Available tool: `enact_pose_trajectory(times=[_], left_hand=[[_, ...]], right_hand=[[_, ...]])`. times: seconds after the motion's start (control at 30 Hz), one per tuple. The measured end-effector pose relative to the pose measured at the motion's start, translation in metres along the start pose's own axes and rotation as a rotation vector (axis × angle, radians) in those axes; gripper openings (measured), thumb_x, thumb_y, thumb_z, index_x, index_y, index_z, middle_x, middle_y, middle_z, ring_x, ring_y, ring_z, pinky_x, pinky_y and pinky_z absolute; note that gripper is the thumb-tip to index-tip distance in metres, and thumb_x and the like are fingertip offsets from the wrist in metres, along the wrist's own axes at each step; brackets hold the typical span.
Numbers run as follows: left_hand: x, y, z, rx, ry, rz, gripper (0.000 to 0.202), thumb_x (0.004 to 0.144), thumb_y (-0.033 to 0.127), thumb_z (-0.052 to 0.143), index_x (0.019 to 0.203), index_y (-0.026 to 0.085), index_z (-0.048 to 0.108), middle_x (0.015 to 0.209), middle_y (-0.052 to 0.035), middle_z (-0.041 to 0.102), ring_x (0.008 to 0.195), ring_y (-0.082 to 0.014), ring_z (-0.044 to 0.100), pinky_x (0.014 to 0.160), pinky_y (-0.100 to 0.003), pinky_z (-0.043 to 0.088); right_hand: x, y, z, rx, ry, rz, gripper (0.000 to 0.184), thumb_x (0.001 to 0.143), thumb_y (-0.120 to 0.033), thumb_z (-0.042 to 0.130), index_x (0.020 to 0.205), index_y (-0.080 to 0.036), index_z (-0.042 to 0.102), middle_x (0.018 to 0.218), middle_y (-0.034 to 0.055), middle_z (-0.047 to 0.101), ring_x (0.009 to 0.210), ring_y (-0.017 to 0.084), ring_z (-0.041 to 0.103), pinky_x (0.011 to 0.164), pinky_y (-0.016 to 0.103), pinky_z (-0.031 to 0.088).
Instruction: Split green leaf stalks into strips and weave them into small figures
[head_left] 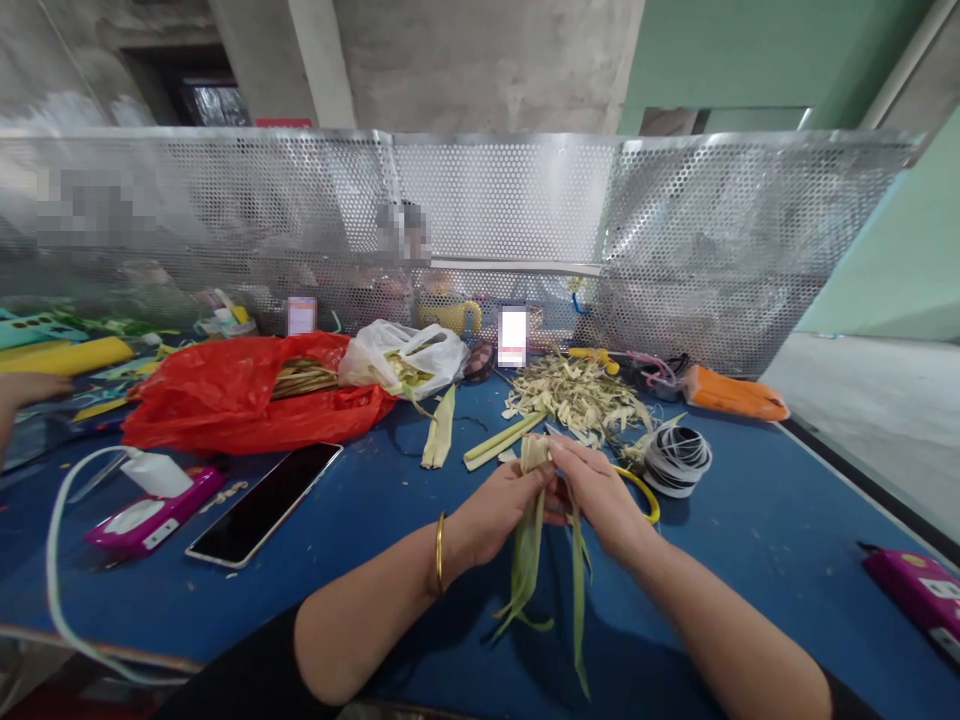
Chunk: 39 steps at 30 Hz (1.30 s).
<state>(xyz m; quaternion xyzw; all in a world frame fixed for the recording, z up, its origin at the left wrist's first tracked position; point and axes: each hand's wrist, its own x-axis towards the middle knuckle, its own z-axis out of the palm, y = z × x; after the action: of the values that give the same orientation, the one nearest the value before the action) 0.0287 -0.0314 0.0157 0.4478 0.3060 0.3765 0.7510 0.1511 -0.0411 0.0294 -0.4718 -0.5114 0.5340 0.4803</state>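
Note:
Just above the near middle of the blue table, my left hand (499, 510) and my right hand (592, 490) meet around a pale green corn husk (529, 560). The husk is folded over at the top, and its loose ends hang below my hands. My left thumb and fingers pinch the folded part. My right fingers press on its other side, where a narrow strip (577, 600) hangs down. Some of the right fingertips are hidden. Close beyond my hands lie a cut green stalk-like piece (504, 440) and a heap of husk scraps (577, 395).
A spool of pale cord (677, 462) and a yellow loop (646, 495) sit right of my hands. To the left are a phone (266, 505), a purple power strip (157, 515), and a red plastic bag (225, 395). A perforated metal screen (510, 195) stands behind. Another person's hand (30, 390) shows far left.

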Motion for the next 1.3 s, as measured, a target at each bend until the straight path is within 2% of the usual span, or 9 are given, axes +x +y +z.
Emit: enact_pose_trajectory(times=[0.13,0.33,0.47,0.63,0.77,0.9,1.0,1.13,1.3], left_hand=[[-0.001,-0.002,0.001,-0.044,0.020,-0.038,0.042,0.062,0.051,0.077,0.073,0.015,0.057,0.065,-0.0023,0.063,0.059,-0.0140,0.059,0.063,-0.029,0.049],[-0.002,-0.001,0.000,-0.059,-0.124,-0.165,0.036,0.072,0.048,0.067,0.072,0.017,0.050,0.055,0.0032,0.052,0.045,-0.0125,0.054,0.055,-0.031,0.048],[-0.003,0.007,-0.001,-0.027,-0.120,-0.240,0.033,0.079,0.046,0.060,0.070,0.018,0.045,0.051,0.0076,0.043,0.033,-0.0026,0.030,0.040,-0.019,0.028],[-0.005,0.009,-0.002,0.018,-0.134,-0.195,0.036,0.080,0.050,0.060,0.072,0.017,0.047,0.052,0.0076,0.041,0.035,-0.0010,0.023,0.040,-0.019,0.013],[-0.005,0.008,-0.005,0.020,-0.105,-0.158,0.040,0.077,0.055,0.062,0.076,0.015,0.054,0.049,0.0096,0.034,0.037,-0.0012,0.022,0.041,-0.018,0.013],[-0.005,0.010,-0.005,0.020,-0.071,-0.150,0.039,0.077,0.053,0.061,0.072,0.015,0.054,0.047,0.0101,0.032,0.036,-0.0011,0.022,0.039,-0.017,0.015],[-0.007,0.011,-0.003,0.053,-0.057,-0.133,0.034,0.080,0.048,0.057,0.072,0.015,0.056,0.047,0.0079,0.038,0.034,-0.0027,0.029,0.037,-0.018,0.020],[-0.007,0.011,-0.001,0.078,-0.018,-0.135,0.030,0.081,0.042,0.055,0.075,0.013,0.061,0.053,0.0014,0.053,0.036,-0.0060,0.042,0.038,-0.019,0.030],[-0.005,0.011,-0.001,0.089,0.040,-0.128,0.025,0.079,0.037,0.057,0.077,0.012,0.064,0.054,0.0011,0.054,0.036,-0.0052,0.041,0.038,-0.018,0.029]], right_hand=[[0.000,-0.001,-0.003,-0.057,-0.002,-0.029,0.042,0.079,-0.054,0.057,0.098,-0.018,0.065,0.053,-0.0044,0.047,0.042,0.010,0.041,0.037,0.021,0.032],[-0.002,-0.006,-0.003,-0.190,-0.092,-0.030,0.041,0.085,-0.055,0.050,0.092,-0.017,0.064,0.061,-0.0016,0.057,0.045,0.011,0.048,0.042,0.023,0.039],[0.001,-0.004,-0.003,-0.262,-0.086,-0.173,0.042,0.084,-0.056,0.052,0.073,-0.016,0.062,0.069,0.0004,0.059,0.064,0.013,0.052,0.059,0.024,0.043],[0.003,-0.003,-0.006,-0.233,-0.049,-0.191,0.047,0.082,-0.062,0.052,0.068,-0.018,0.061,0.062,-0.0012,0.054,0.063,0.014,0.050,0.065,0.026,0.043],[0.004,-0.010,-0.012,-0.138,-0.039,-0.151,0.051,0.086,-0.063,0.045,0.067,-0.019,0.064,0.049,-0.0024,0.049,0.057,0.015,0.051,0.068,0.029,0.044],[0.005,-0.018,-0.017,-0.071,-0.009,-0.182,0.033,0.077,-0.050,0.066,0.083,-0.018,0.070,0.062,0.0001,0.063,0.069,0.017,0.059,0.076,0.031,0.046],[0.005,-0.019,-0.017,-0.058,0.035,-0.133,0.030,0.068,-0.043,0.074,0.083,-0.017,0.070,0.067,0.0005,0.066,0.060,0.015,0.057,0.066,0.030,0.046],[0.005,-0.016,-0.016,-0.076,0.066,-0.126,0.029,0.066,-0.040,0.074,0.083,-0.017,0.069,0.067,0.0017,0.067,0.061,0.015,0.057,0.062,0.029,0.045],[0.006,-0.013,-0.017,-0.168,0.152,-0.203,0.027,0.067,-0.038,0.072,0.085,-0.018,0.068,0.064,0.0005,0.064,0.060,0.015,0.056,0.057,0.028,0.044]])
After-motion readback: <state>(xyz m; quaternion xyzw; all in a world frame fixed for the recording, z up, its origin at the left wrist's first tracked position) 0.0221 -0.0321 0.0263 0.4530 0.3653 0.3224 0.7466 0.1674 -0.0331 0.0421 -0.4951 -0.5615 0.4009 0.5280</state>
